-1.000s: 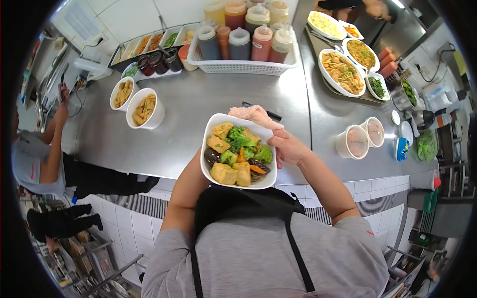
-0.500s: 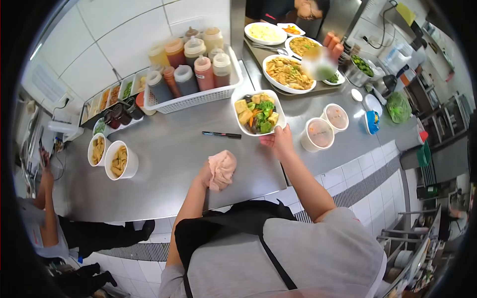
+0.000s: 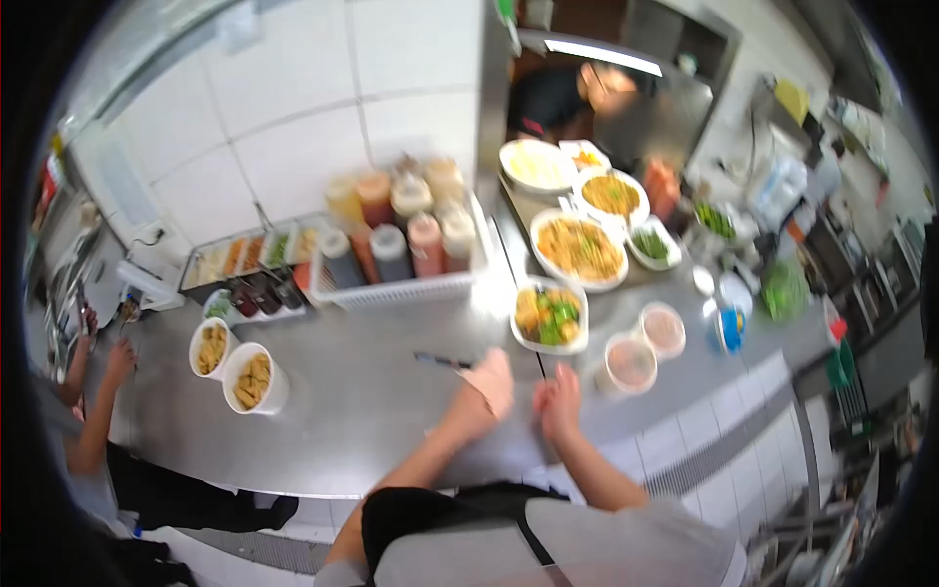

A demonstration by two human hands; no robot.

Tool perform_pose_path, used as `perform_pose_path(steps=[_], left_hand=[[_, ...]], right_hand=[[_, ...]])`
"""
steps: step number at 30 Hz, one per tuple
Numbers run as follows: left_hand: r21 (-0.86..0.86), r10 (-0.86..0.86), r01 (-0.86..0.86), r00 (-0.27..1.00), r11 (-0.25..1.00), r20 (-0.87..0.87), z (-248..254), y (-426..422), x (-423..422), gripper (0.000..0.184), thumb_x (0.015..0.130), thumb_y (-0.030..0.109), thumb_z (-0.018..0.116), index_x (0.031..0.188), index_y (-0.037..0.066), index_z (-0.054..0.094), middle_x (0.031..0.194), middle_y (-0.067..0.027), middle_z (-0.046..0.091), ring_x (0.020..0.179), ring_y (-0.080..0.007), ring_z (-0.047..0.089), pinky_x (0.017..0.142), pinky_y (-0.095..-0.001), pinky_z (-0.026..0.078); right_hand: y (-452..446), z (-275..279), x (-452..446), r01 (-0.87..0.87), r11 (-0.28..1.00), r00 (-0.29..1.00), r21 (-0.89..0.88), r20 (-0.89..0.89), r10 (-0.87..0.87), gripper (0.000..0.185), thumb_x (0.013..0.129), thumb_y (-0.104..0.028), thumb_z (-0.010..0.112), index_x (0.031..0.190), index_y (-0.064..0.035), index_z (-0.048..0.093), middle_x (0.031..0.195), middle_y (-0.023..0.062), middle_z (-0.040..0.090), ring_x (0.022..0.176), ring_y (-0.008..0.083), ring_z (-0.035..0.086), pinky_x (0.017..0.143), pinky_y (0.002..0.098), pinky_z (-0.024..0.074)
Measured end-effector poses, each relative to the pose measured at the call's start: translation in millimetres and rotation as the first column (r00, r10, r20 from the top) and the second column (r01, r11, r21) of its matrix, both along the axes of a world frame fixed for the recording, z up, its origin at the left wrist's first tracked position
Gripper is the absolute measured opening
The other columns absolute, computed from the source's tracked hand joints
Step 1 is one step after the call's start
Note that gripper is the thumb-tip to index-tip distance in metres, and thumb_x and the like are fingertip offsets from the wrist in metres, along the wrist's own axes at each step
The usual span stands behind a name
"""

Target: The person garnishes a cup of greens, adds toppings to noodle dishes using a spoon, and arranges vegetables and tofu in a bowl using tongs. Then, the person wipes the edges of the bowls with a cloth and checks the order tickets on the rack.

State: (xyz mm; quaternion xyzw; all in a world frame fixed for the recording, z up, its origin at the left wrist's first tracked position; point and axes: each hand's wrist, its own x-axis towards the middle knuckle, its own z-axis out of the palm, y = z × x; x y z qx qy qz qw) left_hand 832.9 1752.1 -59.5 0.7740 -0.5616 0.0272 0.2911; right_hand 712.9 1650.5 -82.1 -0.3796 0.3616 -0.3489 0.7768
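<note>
My left hand (image 3: 473, 411) is closed on a crumpled pink cloth (image 3: 492, 380) just over the steel counter. Beside its fingers lies a dark marker pen (image 3: 437, 359). To the right, my right hand (image 3: 558, 406) is held off the counter with nothing in it, its fingers loosely bent and apart, though blurred. Just beyond that hand stands a white squarish bowl (image 3: 556, 349) of tofu, broccoli and other vegetables, apart from both hands. Two lidded tubs with pinkish contents, a front tub (image 3: 629, 364) and a rear tub (image 3: 662, 331), stand right of the bowl.
Two white tubs of pale food stand left, the larger tub (image 3: 276, 391) in front. A white basket (image 3: 396, 290) of sauce bottles sits against the wall. A tray (image 3: 523, 207) carries several dishes at the back. Another person (image 3: 543, 103) leans beyond it; others stand left.
My right hand has let go of the bowl, now standing on the counter, and drawn back toward me. The left hand with the cloth has moved right, near the pen. The view has shifted.
</note>
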Motion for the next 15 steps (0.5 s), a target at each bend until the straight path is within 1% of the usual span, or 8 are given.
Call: perform_pose_path(steps=[1, 2, 4, 6, 8, 10, 13, 15], left_hand=[[-0.137, -0.068, 0.073, 0.997, 0.988, 0.041, -13.0, 6.5, -7.2, 0.018, 0.069, 0.015, 0.054, 0.085, 0.008, 0.058, 0.080, -0.0161, 0.056, 0.074, -0.0319, 0.055, 0.067, -0.0418, 0.044], [-0.257, -0.137, 0.156, 0.987, 0.954, 0.089, -23.9, 12.9, -15.8, 0.023, 0.069, 0.016, 0.055, 0.090, 0.006, 0.055, 0.080, -0.0172, 0.055, 0.076, -0.0332, 0.055, 0.068, -0.0423, 0.044], [-0.081, -0.205, 0.212, 0.975, 0.974, 0.091, -21.4, 20.4, -24.0, 0.023, 0.071, 0.021, 0.057, 0.088, 0.007, 0.055, 0.080, -0.0147, 0.056, 0.077, -0.0322, 0.055, 0.068, -0.0409, 0.046], [0.132, -0.193, 0.194, 0.981, 0.972, -0.017, -22.8, 32.9, -23.3, 0.021, 0.071, 0.025, 0.060, 0.081, 0.008, 0.058, 0.081, -0.0123, 0.058, 0.080, -0.0299, 0.056, 0.069, -0.0389, 0.047], [0.165, -0.197, 0.192, 0.980, 0.968, 0.018, -31.6, 59.5, -10.1, 0.021, 0.071, 0.028, 0.060, 0.078, 0.008, 0.059, 0.078, -0.0107, 0.058, 0.081, -0.0283, 0.057, 0.070, -0.0390, 0.048], [0.167, -0.054, 0.051, 0.999, 0.985, 0.010, -30.9, 96.8, 1.7, 0.020, 0.070, 0.026, 0.060, 0.078, 0.008, 0.056, 0.074, -0.0120, 0.058, 0.077, -0.0301, 0.057, 0.069, -0.0393, 0.048], [0.205, 0.098, -0.110, 0.993, 0.973, 0.067, -30.8, 148.9, 25.3, 0.023, 0.070, 0.028, 0.059, 0.080, 0.008, 0.057, 0.078, -0.0122, 0.060, 0.078, -0.0289, 0.058, 0.068, -0.0389, 0.048], [0.218, 0.368, -0.373, 0.928, 0.902, 0.063, -24.8, 173.8, 31.3, 0.022, 0.069, 0.029, 0.058, 0.076, 0.008, 0.058, 0.076, -0.0103, 0.061, 0.075, -0.0264, 0.059, 0.065, -0.0378, 0.048]], right_hand=[[8.3, 21.6, -4.6, -0.031, 0.997, 0.998, -0.070, -0.054, 0.027, 0.025, 0.090, -0.029, 0.047, 0.100, -0.0066, 0.047, 0.058, 0.0047, 0.050, 0.040, 0.0112, 0.044, 0.034, 0.0235, 0.0349], [1.5, 36.2, 3.6, -0.064, 0.993, 0.998, -0.098, -0.031, 0.061, 0.025, 0.090, -0.029, 0.047, 0.100, -0.0066, 0.047, 0.058, 0.0047, 0.050, 0.040, 0.0112, 0.044, 0.034, 0.0235, 0.0349], [-9.6, 57.6, 19.2, -0.077, 0.881, 0.992, -0.467, 0.053, 0.114, 0.019, 0.089, -0.021, 0.049, 0.087, -0.0029, 0.053, 0.057, 0.0019, 0.049, 0.041, 0.0089, 0.043, 0.035, 0.0218, 0.0334], [-24.8, 92.9, 51.0, -0.114, 0.814, 0.988, -0.569, 0.023, 0.155, 0.018, 0.089, -0.019, 0.050, 0.085, -0.0015, 0.055, 0.059, 0.0018, 0.050, 0.043, 0.0080, 0.044, 0.037, 0.0212, 0.0343], [-43.8, 128.9, 94.6, -0.128, 0.658, 0.984, -0.742, -0.013, 0.177, 0.018, 0.087, -0.017, 0.053, 0.083, -0.0003, 0.058, 0.062, 0.0018, 0.054, 0.049, 0.0070, 0.049, 0.043, 0.0203, 0.0379], [-64.3, 156.7, 149.3, -0.092, 0.487, 0.982, -0.869, 0.002, 0.189, 0.017, 0.085, -0.017, 0.056, 0.086, -0.0008, 0.061, 0.066, 0.0035, 0.058, 0.057, 0.0086, 0.055, 0.050, 0.0219, 0.0425], [-80.3, 212.7, 236.0, -0.008, 0.221, 0.988, -0.975, 0.027, 0.153, 0.018, 0.081, -0.018, 0.059, 0.089, -0.0021, 0.062, 0.071, 0.0092, 0.062, 0.061, 0.0149, 0.058, 0.058, 0.0280, 0.0454], [-67.1, 254.0, 291.8, -0.033, 0.168, 0.973, -0.985, 0.006, 0.229, 0.018, 0.082, -0.017, 0.059, 0.088, -0.0004, 0.063, 0.070, 0.0033, 0.060, 0.061, 0.0079, 0.054, 0.054, 0.0221, 0.0442]])
